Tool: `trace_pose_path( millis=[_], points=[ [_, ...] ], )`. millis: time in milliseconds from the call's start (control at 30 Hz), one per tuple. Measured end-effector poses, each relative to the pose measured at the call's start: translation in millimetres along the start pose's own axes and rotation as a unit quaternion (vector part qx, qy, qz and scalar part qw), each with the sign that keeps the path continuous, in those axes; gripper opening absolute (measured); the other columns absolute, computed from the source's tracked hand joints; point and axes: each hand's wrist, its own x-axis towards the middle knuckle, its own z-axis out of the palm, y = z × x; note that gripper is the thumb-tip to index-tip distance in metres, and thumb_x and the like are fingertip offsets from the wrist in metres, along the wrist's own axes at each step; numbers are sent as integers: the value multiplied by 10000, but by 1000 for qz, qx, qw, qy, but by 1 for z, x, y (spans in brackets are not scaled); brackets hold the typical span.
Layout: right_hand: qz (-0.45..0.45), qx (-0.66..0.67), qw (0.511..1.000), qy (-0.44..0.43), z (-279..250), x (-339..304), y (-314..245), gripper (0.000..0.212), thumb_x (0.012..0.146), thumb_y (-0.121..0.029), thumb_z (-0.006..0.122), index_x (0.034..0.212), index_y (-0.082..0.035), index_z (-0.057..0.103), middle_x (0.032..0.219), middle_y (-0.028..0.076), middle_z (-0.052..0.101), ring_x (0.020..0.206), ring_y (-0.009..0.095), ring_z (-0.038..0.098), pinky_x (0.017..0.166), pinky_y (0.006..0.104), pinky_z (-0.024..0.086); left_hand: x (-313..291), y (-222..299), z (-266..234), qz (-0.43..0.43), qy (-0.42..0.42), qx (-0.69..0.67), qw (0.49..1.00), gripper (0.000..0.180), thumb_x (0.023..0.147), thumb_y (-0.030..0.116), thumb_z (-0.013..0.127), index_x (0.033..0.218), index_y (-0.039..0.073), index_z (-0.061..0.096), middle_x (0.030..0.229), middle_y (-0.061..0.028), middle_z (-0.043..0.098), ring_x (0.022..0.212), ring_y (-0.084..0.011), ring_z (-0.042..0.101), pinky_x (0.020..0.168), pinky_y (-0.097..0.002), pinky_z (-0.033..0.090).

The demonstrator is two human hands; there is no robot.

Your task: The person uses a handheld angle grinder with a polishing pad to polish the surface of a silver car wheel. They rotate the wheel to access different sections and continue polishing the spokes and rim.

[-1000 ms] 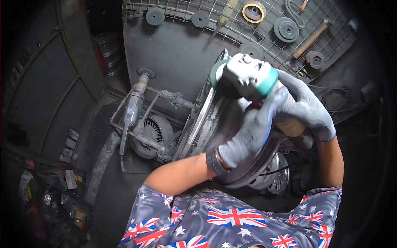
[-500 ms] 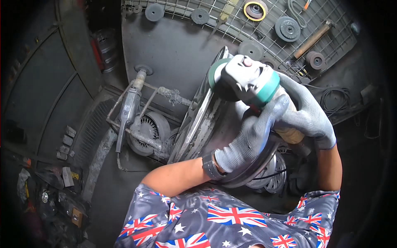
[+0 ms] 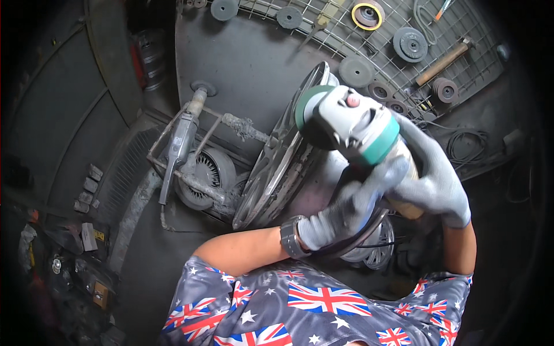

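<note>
Both gloved hands are on an angle grinder with a pale metal head, a teal collar and a tan, worn body. My right hand wraps the body from the right side. My left hand is closed against its underside, thumb along the body, with some fingers hidden. A green-edged disc on the grinder's head faces left, overlapping a silver alloy wheel rim in the picture. Whether disc and rim touch, I cannot tell. The rim stands tilted on its edge, partly hidden by my arm and the grinder.
Left of the rim stands a dusty pipe frame with a grey power tool on it. Another wheel lies behind it. A wire rack at the back holds discs and a hammer. A coiled cable hangs right.
The grinder and my right hand sit slightly lower and further right in the picture. My left hand has dropped a little. The background has shifted slightly too, and both hands keep their hold.
</note>
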Motion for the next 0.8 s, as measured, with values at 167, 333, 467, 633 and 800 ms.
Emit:
trace_pose_path(
  millis=[167, 333, 467, 633, 800],
  points=[
    [-23, -106, 992, -64, 12, -23, -7, 856, 753, -251, 798, 1466, 31, 419, 1166, 261, 673, 1145, 296, 668, 1014, 363, 458, -43, 0, 10, -14, 34, 113, 993, 583, 1033, 392, 487, 1462, 1, 439, 1473, -130, 479, 1387, -197, 436, 1156, -372, 358],
    [2, -45, 999, -21, 0, -7, -3, 865, 747, -254, 798, 1460, 54, 415, 1214, 228, 668, 1157, 260, 642, 1030, 369, 453, -16, -4, -3, 17, -33, 80, 996, 592, 1071, 391, 369, 1504, -12, 368, 1522, -125, 435, 1406, -214, 417, 1199, -369, 293],
    [-10, -26, 1000, 4, 1, 0, 1, 853, 743, -232, 781, 1454, 64, 413, 1251, 204, 657, 1172, 227, 621, 1033, 370, 454, 4, 23, 0, -54, -36, -16, 998, 594, 1075, 401, 376, 1502, -13, 372, 1492, -114, 461, 1393, -201, 432, 1202, -371, 285],
    [17, -97, 990, -98, 20, -34, -14, 903, 707, -228, 833, 1449, 79, 419, 1266, 245, 641, 1174, 307, 654, 991, 346, 477, -63, -39, -12, 34, -37, 102, 994, 579, 1049, 346, 418, 1501, -13, 364, 1481, -151, 463, 1380, -230, 449, 1189, -381, 307],
    [-36, -119, 987, -99, 20, -33, -13, 856, 747, -242, 830, 1446, 40, 425, 1186, 276, 655, 1109, 395, 669, 919, 380, 534, -71, -49, -11, 76, -30, 142, 986, 544, 1030, 254, 440, 1494, -24, 371, 1465, -177, 475, 1367, -255, 465, 1173, -392, 330]
  ],
)
